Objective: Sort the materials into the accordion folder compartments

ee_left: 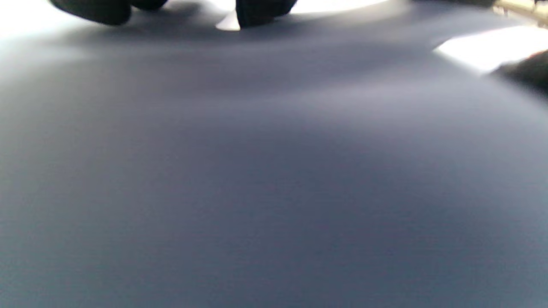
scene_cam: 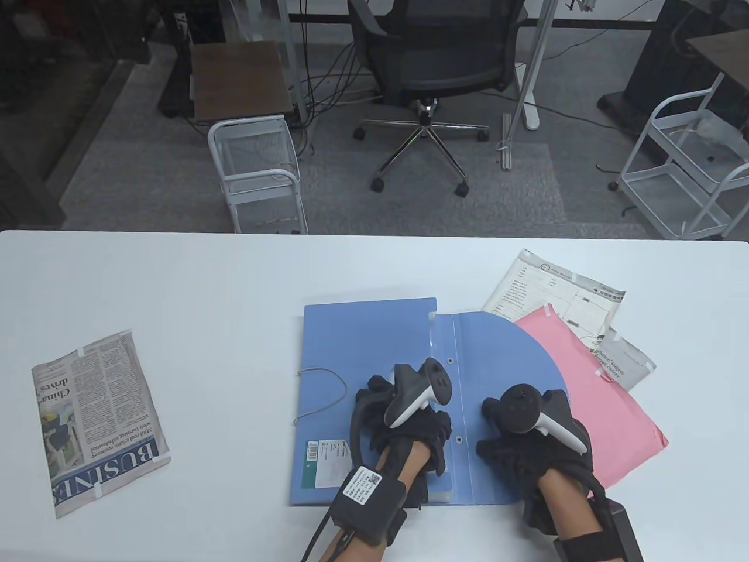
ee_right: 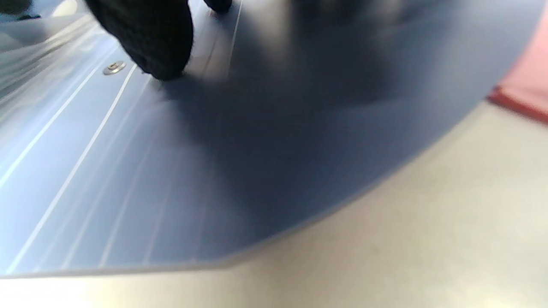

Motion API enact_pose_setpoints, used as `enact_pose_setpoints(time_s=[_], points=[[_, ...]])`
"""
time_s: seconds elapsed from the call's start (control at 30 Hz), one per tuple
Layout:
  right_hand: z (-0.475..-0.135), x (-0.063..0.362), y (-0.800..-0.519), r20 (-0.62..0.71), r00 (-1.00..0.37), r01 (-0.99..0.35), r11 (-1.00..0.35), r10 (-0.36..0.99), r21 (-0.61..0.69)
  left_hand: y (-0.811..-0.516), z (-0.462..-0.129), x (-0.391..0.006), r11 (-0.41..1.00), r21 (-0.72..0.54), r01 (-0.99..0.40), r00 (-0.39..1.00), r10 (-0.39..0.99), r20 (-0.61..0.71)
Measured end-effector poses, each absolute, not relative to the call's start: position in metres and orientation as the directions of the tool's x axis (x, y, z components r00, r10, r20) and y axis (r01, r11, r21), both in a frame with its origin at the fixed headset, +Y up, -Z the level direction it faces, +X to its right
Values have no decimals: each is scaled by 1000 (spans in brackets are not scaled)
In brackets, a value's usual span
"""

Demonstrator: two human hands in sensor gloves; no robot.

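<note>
Both hands rest flat on the blue accordion folder [scene_cam: 374, 351] near the desk's [scene_cam: 234, 281] front edge: left hand [scene_cam: 404, 421] on its body, right hand [scene_cam: 526, 439] on the opened flap; their grip I cannot tell. The newspaper [scene_cam: 96, 421] lies well apart toward the left edge.

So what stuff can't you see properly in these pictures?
- Folder compartments: in the table view the left hand and right hand cover the blue accordion folder's opening.
- Left wrist view: only a blurry blue-grey surface.
- White printed papers: partly under the pink folder; print too small.
- Newspaper: small text unreadable.
</note>
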State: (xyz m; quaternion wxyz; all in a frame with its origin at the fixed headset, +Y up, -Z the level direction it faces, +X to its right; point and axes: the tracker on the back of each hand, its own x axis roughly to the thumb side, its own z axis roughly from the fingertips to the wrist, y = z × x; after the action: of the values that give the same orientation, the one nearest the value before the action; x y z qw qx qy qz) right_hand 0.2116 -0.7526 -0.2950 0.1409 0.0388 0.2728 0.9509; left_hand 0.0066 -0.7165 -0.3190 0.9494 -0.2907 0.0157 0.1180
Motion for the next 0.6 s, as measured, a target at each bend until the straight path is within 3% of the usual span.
enact_pose_setpoints(time_s=[0.3, 0.6], points=[[-296, 211, -752, -6, -959, -242, -810, 283, 535, -691, -323, -56, 526, -502, -687, 695, 677, -243], [-296, 209, -752, -2, -963, -228, -814, 268, 534, -668, -318, -138, 198, -399, -896, 304, 926, -224]])
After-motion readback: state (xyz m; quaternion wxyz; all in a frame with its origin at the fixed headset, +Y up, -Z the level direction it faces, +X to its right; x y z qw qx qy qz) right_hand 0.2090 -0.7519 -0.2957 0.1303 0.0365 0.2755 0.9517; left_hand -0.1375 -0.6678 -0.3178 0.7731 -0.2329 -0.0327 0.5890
